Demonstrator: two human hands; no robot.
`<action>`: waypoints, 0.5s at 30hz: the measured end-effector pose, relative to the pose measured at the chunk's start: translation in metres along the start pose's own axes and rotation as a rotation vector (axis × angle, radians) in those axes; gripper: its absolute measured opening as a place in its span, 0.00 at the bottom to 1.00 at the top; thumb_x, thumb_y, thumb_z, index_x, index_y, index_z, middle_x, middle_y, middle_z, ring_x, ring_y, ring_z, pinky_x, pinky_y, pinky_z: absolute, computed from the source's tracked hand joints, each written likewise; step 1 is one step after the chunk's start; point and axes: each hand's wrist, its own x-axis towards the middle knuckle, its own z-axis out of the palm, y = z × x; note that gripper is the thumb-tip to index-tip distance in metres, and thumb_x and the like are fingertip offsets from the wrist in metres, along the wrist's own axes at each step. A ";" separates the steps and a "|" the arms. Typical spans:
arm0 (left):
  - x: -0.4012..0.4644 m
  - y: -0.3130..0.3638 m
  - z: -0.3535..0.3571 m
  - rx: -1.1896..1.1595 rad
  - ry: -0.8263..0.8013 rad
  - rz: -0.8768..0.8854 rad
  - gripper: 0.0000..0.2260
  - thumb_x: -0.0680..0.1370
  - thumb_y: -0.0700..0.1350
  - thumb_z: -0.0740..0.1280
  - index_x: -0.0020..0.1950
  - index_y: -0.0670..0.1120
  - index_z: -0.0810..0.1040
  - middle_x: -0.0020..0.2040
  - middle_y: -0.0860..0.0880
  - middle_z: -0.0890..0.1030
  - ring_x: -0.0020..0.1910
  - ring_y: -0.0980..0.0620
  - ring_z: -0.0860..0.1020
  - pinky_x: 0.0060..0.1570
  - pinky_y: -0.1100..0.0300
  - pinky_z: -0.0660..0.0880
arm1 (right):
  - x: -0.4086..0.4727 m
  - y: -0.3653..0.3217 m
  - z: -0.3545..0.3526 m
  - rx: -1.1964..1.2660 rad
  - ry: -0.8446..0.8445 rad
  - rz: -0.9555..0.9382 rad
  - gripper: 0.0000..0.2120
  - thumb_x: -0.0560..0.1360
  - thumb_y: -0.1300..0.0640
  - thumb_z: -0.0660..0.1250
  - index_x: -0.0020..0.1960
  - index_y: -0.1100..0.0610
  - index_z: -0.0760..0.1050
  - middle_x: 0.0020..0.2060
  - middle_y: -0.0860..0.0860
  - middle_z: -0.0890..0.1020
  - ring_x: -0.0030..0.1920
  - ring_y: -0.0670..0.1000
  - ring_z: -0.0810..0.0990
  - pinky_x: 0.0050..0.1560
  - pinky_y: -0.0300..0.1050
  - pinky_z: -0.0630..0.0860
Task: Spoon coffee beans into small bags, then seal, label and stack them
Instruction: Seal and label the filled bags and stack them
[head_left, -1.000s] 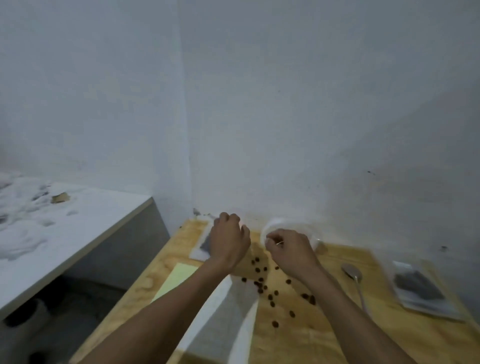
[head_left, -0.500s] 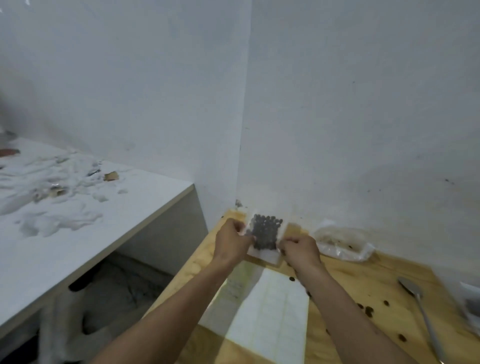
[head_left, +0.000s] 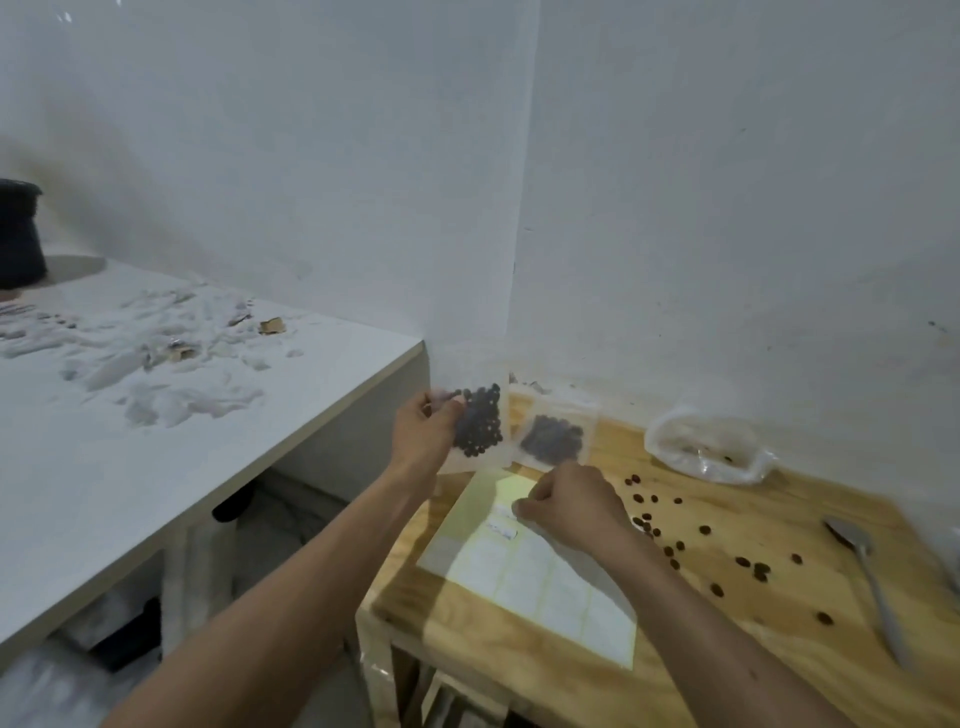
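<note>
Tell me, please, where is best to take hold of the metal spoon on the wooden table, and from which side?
Probably grip the spoon by its long thin handle, coming from above with the right hand, which is nearer. It lies flat on the table, bowl toward the wall, handle toward the person. Loose beans lie beside it.

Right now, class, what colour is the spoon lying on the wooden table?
Silver-grey metal; the spoon shows only in the head view, at the right.

1. Wooden table (head_left: 779, 670): a label sheet (head_left: 540, 582) near its left edge.
2. A filled bag (head_left: 553, 439) at the far left corner.
3. Loose coffee beans (head_left: 706, 530) mid-table, a crumpled plastic bag (head_left: 706, 447) at the far edge.
4. A spoon (head_left: 867, 577) toward the right edge.
</note>
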 end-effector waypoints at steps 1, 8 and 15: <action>-0.002 0.000 -0.002 -0.016 0.002 0.001 0.04 0.80 0.44 0.70 0.51 0.45 0.80 0.52 0.43 0.85 0.52 0.46 0.84 0.58 0.48 0.80 | -0.003 -0.004 0.004 -0.034 0.018 0.009 0.14 0.70 0.51 0.73 0.30 0.55 0.75 0.26 0.52 0.73 0.28 0.52 0.70 0.32 0.42 0.64; -0.016 0.003 -0.007 -0.016 -0.015 0.031 0.05 0.81 0.47 0.68 0.53 0.48 0.82 0.52 0.45 0.85 0.53 0.46 0.84 0.57 0.47 0.81 | -0.013 -0.018 0.010 -0.015 0.067 0.069 0.15 0.68 0.64 0.62 0.28 0.54 0.60 0.24 0.49 0.61 0.25 0.50 0.57 0.29 0.42 0.55; -0.021 0.004 -0.017 0.000 -0.011 0.056 0.09 0.81 0.48 0.67 0.51 0.44 0.82 0.47 0.43 0.83 0.45 0.48 0.80 0.46 0.56 0.77 | -0.014 -0.014 -0.002 0.199 -0.019 -0.036 0.23 0.79 0.58 0.63 0.27 0.55 0.61 0.24 0.52 0.66 0.24 0.50 0.62 0.30 0.36 0.67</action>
